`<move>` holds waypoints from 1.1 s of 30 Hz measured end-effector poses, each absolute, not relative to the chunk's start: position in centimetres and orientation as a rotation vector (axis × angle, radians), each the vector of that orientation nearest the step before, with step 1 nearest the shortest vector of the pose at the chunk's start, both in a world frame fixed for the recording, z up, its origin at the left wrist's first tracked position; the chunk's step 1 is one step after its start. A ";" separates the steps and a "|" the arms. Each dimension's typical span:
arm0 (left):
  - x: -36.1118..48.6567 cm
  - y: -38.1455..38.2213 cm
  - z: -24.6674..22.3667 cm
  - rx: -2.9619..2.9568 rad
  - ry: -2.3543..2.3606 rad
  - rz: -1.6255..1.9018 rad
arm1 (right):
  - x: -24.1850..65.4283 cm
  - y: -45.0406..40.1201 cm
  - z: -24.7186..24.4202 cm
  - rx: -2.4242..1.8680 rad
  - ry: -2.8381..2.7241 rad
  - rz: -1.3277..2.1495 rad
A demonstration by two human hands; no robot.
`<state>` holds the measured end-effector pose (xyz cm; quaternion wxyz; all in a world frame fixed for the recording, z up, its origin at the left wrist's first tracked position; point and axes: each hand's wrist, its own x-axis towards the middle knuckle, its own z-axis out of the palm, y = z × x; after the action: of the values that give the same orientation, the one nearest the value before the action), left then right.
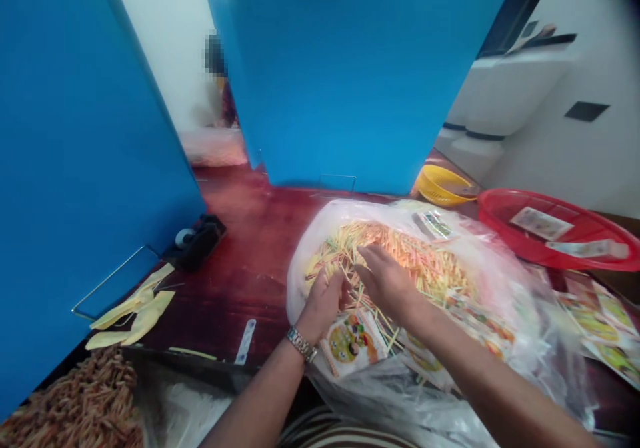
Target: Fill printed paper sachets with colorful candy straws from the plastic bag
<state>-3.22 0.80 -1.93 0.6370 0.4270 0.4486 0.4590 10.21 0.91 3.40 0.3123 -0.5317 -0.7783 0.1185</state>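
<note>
Clear plastic bag point(505, 255) holds thin pastel sticks point(415, 255) and printed packets point(354, 343).

A food-packing workroom, by the loose snack sticks point(400, 255), printed packets point(354, 343) and 1 tape dispenser point(199, 240).

Glossy reddish wood-look table point(240, 235); crinkled translucent plastic bag point(505, 255); smooth blue panels point(350, 81)

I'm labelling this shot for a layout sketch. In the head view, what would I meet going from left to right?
Pile of brown sticks → black tape dispenser → narrow pale strip → left hand → right hand → yellow basket → red basket.
</note>
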 end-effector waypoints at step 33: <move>-5.3 -0.3 -0.7 2.283 1.392 0.180 | 15.3 -3.7 2.1 -1.714 -2.523 0.319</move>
<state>-5.25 -0.33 -0.69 0.2290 0.8293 0.5055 0.0654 15.34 -3.70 2.10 0.0373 -0.5586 -0.8221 0.1039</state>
